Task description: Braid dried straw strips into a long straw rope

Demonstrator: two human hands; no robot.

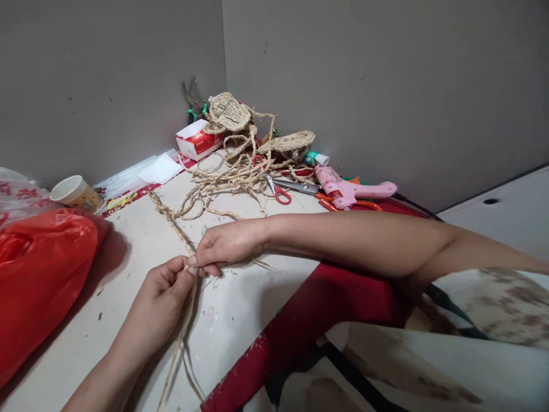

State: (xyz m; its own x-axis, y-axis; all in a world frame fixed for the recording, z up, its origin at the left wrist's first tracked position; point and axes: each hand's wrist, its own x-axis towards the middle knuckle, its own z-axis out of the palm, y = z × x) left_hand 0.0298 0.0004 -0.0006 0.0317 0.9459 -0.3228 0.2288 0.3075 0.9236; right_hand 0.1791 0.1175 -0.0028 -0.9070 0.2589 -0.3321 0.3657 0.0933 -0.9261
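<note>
A straw braid (175, 226) runs from the middle of the table toward me, and both my hands meet at its near end. My left hand (165, 292) pinches the strands there, thumb and finger closed. Right beside it, my right hand (227, 245) is closed on the same braid, its fingertips touching the left ones. Loose straw strands (185, 343) hang down below my hands toward the table's near edge. The exact crossing of the strands is hidden by my fingers.
Behind lie a tangle of braided straw cord (231, 177), a coiled braid (229, 111), red-handled scissors (281, 193), a pink glue gun (343, 186), pruning shears (195, 103) and a red-white box (199, 140). At left are a paper cup (77, 193) and red plastic bag (43, 274).
</note>
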